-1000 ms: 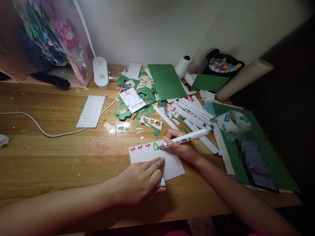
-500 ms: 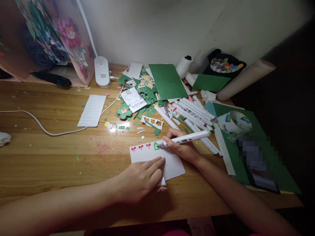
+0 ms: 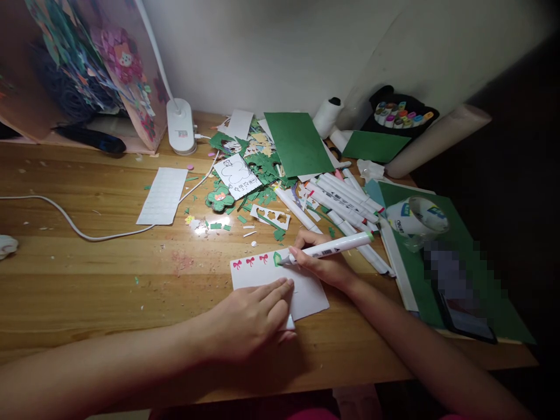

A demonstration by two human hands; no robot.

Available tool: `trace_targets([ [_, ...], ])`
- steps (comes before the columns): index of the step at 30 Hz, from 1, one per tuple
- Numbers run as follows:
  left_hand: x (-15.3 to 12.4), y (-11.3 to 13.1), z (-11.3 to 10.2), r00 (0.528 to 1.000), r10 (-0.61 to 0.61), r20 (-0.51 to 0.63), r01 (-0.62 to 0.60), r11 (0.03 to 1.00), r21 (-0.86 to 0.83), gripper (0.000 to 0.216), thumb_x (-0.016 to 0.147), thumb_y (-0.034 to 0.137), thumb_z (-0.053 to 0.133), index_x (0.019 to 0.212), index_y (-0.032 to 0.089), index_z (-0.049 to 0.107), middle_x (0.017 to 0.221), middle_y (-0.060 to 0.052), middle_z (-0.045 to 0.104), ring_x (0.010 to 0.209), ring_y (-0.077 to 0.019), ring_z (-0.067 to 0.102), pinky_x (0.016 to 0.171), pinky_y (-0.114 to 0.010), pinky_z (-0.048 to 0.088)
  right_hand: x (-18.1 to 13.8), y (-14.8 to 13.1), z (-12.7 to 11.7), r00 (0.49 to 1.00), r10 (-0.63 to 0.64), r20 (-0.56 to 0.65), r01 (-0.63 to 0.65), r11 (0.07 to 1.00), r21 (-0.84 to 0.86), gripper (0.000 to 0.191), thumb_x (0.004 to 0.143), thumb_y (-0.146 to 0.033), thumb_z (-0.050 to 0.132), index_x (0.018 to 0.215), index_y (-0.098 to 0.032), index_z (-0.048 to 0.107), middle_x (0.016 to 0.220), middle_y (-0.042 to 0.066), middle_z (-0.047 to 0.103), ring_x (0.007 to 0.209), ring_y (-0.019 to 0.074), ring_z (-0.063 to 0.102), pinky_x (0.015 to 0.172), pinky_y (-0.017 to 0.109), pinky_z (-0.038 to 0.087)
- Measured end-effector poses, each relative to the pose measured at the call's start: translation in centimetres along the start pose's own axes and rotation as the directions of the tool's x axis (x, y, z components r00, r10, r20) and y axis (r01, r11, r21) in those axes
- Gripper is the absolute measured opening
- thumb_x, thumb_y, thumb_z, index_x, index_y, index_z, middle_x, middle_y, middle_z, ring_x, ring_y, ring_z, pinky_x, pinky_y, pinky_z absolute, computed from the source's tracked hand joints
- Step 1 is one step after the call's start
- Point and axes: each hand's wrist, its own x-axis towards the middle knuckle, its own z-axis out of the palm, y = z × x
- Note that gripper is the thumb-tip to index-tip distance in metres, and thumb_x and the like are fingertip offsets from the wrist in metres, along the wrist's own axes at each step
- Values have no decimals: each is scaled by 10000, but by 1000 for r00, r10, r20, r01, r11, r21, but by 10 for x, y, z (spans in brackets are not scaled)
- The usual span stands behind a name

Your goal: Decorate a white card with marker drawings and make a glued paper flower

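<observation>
My right hand (image 3: 321, 259) grips a white marker (image 3: 336, 246) with a green end, its tip touching the white paper (image 3: 308, 297). Under the tip is a small green shape (image 3: 277, 258), outlined darker and filled lighter. Three pink bows (image 3: 249, 261) stand in a row to its left. My left hand (image 3: 256, 315) lies across the paper, outer fingers stretched flat on it. Between its thumb and index finger shows the end of a small white piece (image 3: 291, 322), which looks like a marker cap; most of it is hidden.
Loose markers (image 3: 345, 198) lie beyond my right hand, next to green scraps (image 3: 266, 169) and a green sheet (image 3: 297, 143). To the right are a tape roll (image 3: 415, 217) and a phone (image 3: 466, 318). A white cable (image 3: 87, 236) crosses the table's left side, under a paper strip (image 3: 160, 195).
The marker tip has shifted slightly down along the green shape, and the shape's inside is now filled with lighter green. My left hand stays in place.
</observation>
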Motion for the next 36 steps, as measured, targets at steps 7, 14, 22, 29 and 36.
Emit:
trace_targets([
  [7, 0, 1, 0, 1000, -3, 4, 3, 1000, 3, 313, 953, 319, 346, 870, 87, 538, 1201, -237, 569, 1108, -286, 566, 842, -369, 524, 0, 0, 0, 1000, -2, 3, 2, 1000, 0, 292, 829, -348, 554, 603, -191, 455, 565, -38, 461, 526, 101, 398, 487, 229, 298],
  [14, 0, 0, 0, 1000, -3, 15, 3, 1000, 4, 305, 955, 317, 347, 885, 86, 534, 1204, -239, 566, 1114, -285, 562, 836, -371, 525, -1, 0, -1, 1000, 21, -5, -21, 999, -35, 317, 834, -375, 528, 588, -193, 444, 548, -35, 456, 520, 109, 397, 487, 238, 297],
  [22, 0, 0, 0, 1000, -3, 6, 3, 1000, 5, 302, 954, 317, 342, 883, 94, 532, 1197, -232, 574, 1106, -280, 569, 835, -368, 527, 0, 1, -1, 1000, -8, -15, 7, 999, -44, 303, 834, -366, 524, 595, -196, 450, 557, -29, 456, 528, 114, 398, 496, 244, 310],
  [29, 1, 0, 0, 1000, -3, 1, 3, 1000, 22, 333, 959, 323, 323, 867, 89, 541, 1201, -232, 572, 1103, -282, 571, 834, -362, 532, 0, -1, -1, 999, 9, -32, -9, 1000, 3, 287, 844, -361, 530, 618, -196, 465, 576, -30, 480, 538, 115, 425, 507, 243, 330],
  [36, 0, 0, -1, 1000, 5, 15, -5, 1000, 18, 335, 958, 314, 329, 866, 77, 546, 1204, -240, 567, 1106, -289, 567, 834, -367, 532, 0, -3, 1, 999, 8, -42, -8, 1000, -8, 294, 845, -360, 535, 612, -195, 464, 573, -34, 474, 532, 111, 415, 506, 241, 322],
])
